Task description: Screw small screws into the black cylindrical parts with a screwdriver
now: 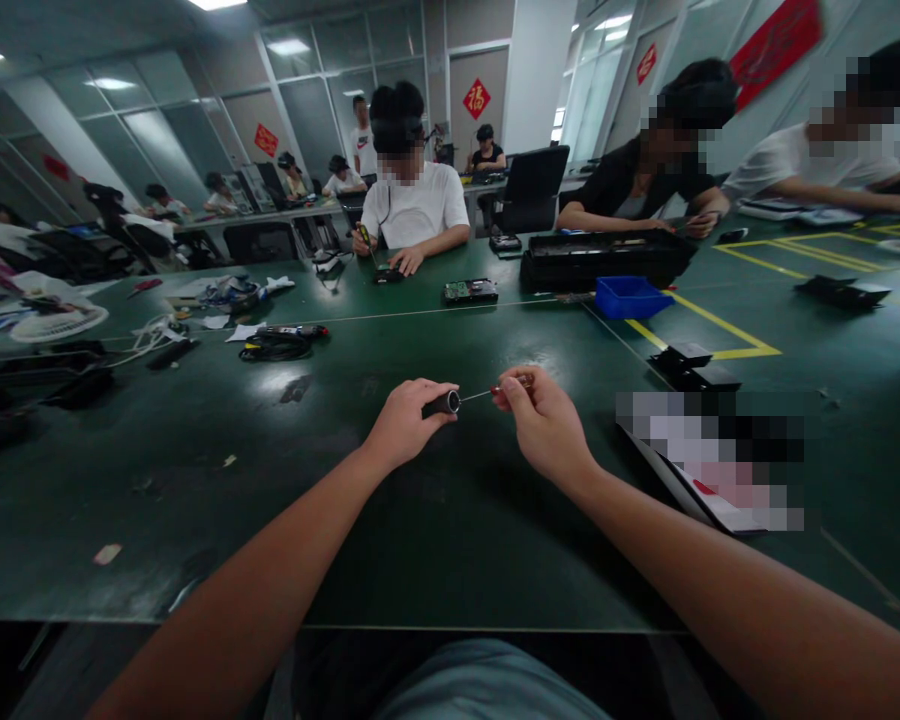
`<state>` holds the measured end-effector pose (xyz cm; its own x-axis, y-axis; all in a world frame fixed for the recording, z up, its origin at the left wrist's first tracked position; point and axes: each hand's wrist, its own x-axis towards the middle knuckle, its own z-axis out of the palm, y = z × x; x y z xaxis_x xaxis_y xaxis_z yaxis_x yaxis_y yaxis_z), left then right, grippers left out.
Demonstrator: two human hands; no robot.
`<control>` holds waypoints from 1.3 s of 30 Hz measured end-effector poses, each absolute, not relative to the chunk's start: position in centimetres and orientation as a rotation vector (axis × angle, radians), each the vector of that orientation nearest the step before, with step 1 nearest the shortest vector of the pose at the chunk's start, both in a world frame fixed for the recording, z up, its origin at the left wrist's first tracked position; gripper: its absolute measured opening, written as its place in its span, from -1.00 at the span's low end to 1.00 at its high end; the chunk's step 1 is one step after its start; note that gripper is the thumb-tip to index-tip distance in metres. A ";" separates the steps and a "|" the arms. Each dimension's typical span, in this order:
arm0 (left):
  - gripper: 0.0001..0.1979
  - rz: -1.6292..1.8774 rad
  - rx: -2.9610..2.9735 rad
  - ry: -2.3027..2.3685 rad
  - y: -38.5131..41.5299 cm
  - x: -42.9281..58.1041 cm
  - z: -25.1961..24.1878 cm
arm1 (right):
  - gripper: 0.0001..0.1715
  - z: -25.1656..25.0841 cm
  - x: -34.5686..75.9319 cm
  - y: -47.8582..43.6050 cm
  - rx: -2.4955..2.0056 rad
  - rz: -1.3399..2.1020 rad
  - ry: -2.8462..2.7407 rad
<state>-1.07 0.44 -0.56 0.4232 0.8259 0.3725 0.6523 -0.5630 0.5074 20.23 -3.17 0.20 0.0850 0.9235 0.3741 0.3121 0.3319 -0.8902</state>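
My left hand (403, 424) is closed around a short black cylinder (442, 404) with a silvery rim at the end facing right. My right hand (546, 420) grips a small screwdriver (478, 396) by its reddish handle. The screwdriver's thin metal shaft points left, and its tip is at the cylinder's rimmed end. Whether the tip sits inside or only touches that end is too small to tell. Both hands are raised over the green table (450, 540), a little back from its front edge.
Black brackets (694, 368), a blue bin (630, 297) and a partly blurred booklet (712, 465) lie to the right. Ahead are a circuit-board device (471, 291) and a long black housing (607, 258). A coiled black cable (276, 344) lies left. Across the table, a person (416, 205) works with a screwdriver.
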 end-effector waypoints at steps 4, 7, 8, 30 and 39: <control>-0.62 0.835 2.380 1.299 0.5 -1.2 -0.6 | -0.78 0.7 20.5 -3.4 -1.234 0.547 -1.471; -0.62 0.808 2.378 1.299 0.6 -1.3 -0.8 | -0.77 0.8 20.7 -3.5 -1.206 0.543 -1.465; -0.62 0.798 2.380 1.299 0.6 -1.3 -0.8 | -0.77 0.8 20.7 -3.5 -1.192 0.558 -1.471; -0.72 0.696 2.245 1.469 0.3 -1.5 0.0 | -0.77 0.4 20.7 -3.2 -1.194 0.605 -1.492; -0.70 0.306 2.617 1.483 -0.1 -0.9 -0.5 | -0.76 0.4 20.7 -3.2 -1.229 0.631 -1.509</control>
